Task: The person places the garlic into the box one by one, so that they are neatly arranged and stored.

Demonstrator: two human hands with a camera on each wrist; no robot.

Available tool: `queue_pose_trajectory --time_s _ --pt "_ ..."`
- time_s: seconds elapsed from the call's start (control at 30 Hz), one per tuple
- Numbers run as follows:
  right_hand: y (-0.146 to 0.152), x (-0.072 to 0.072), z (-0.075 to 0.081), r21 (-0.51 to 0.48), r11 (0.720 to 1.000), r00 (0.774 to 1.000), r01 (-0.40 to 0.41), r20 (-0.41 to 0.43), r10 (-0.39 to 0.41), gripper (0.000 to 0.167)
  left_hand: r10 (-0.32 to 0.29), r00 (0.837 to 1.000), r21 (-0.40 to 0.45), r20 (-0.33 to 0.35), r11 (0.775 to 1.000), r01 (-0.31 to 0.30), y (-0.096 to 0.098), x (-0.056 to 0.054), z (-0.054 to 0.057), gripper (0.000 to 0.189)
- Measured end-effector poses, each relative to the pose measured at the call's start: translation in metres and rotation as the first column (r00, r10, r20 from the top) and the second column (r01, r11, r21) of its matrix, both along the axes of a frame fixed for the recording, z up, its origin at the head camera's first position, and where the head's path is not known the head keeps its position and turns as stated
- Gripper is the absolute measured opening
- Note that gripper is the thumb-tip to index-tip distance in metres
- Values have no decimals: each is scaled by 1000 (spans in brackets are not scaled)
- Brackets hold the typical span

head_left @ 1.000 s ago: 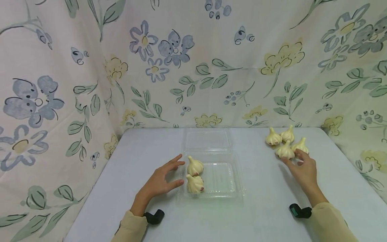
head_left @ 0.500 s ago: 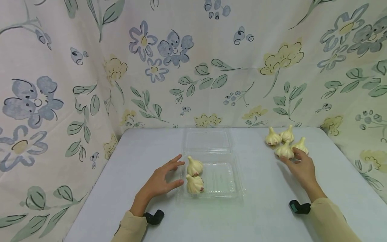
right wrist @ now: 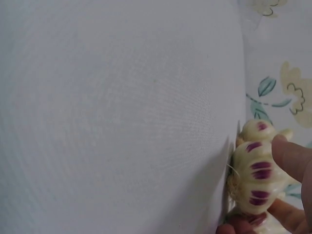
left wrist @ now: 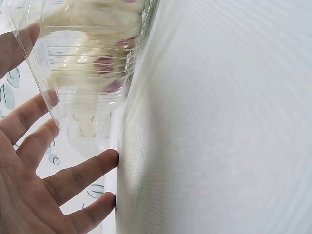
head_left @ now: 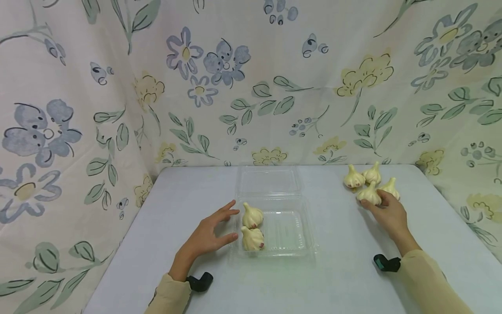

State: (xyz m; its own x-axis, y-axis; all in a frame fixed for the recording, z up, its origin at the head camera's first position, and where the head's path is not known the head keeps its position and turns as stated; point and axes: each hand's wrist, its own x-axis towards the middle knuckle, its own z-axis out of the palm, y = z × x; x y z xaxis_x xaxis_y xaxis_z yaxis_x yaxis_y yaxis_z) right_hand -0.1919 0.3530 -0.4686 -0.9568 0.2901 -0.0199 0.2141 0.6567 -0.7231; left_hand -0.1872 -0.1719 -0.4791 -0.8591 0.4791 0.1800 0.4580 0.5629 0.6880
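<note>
My right hand (head_left: 392, 219) pinches the nearest garlic bulb (head_left: 368, 195) of a small cluster at the table's far right, thumb on one side and fingers on the other. In the right wrist view this garlic bulb (right wrist: 258, 178) shows purple streaks and rests at the table surface. My left hand (head_left: 208, 235) lies spread along the left side of a clear plastic clamshell container (head_left: 310, 231); in the left wrist view, some fingertips touch its wall (left wrist: 92, 63). Two garlic bulbs (head_left: 252, 226) sit along the container's left side.
The container's raised clear lid (head_left: 268, 181) lies back toward the rear edge. Other garlic bulbs (head_left: 354, 178) stand close behind and beside the pinched one. A floral curtain (head_left: 251, 87) hangs behind the white table (head_left: 333, 270).
My right hand has shifted slightly left and its fingers have closed around the nearest bulb. The left hand and the container have stayed in place.
</note>
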Motion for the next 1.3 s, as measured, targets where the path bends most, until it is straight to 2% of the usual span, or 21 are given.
queue_pose_trajectory --time_s 1.3 --pt "-1 0 0 -29 999 999 42 27 -42 82 7 1000 -7 3 1000 -7 1 0 1 63"
